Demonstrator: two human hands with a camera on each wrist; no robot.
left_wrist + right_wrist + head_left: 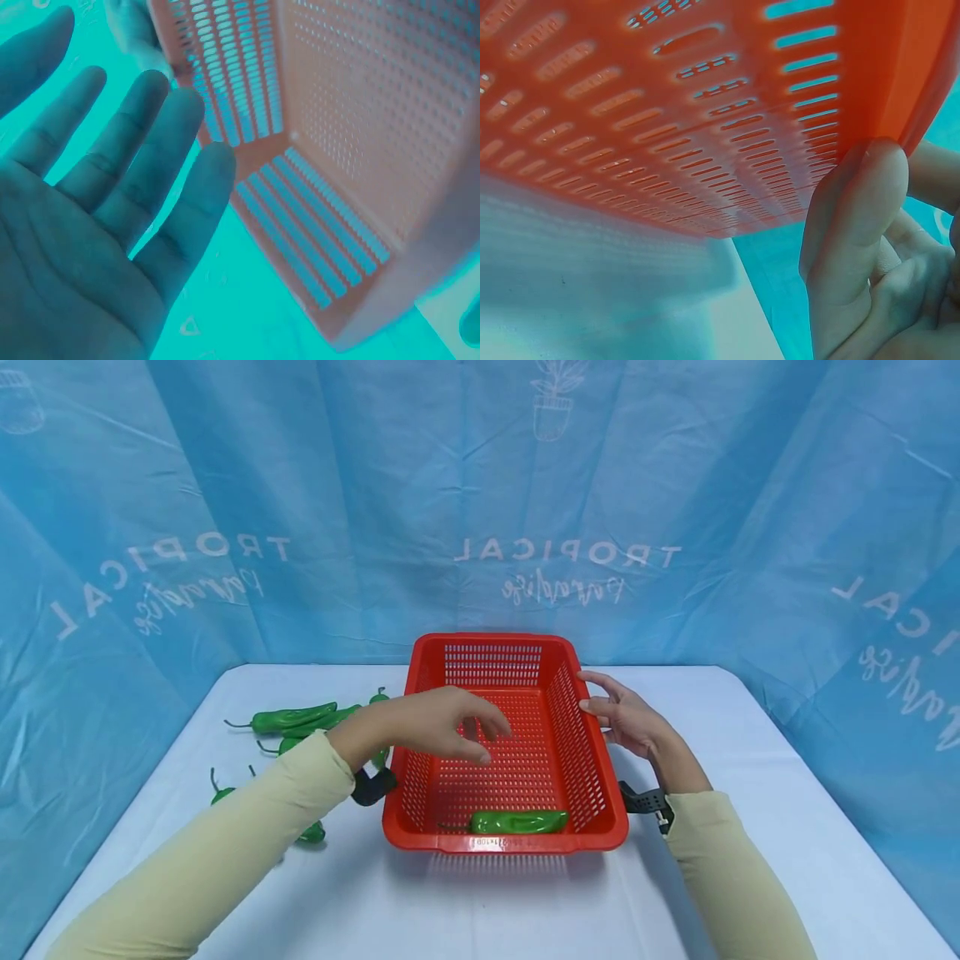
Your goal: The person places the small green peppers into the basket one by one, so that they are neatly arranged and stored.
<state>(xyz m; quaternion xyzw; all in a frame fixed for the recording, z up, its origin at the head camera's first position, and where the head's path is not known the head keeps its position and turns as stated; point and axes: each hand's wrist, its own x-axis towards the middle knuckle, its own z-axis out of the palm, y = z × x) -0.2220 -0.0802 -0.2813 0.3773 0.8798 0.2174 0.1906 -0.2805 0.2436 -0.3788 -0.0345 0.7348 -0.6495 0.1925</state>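
A red plastic basket [502,842] with slotted walls sits on the white table. One long green pepper [519,822] lies inside it along the near wall. Above the basket's left half hovers my left hand [442,720], palm down in the head view, its fingers loosely bent and nothing in them. In the left wrist view, that hand's fingers are spread apart beside the basket. My right hand [628,718] holds the basket's right rim. The right wrist view shows a thumb [874,187] against the rim's outer side, with fingers partly hidden behind it.
Several green peppers [292,718] lie on the white table [330,910] left of the basket, some hidden behind my left forearm. A blue printed curtain [390,485] hangs around the table's back and sides. Each wrist wears a dark strap [643,800].
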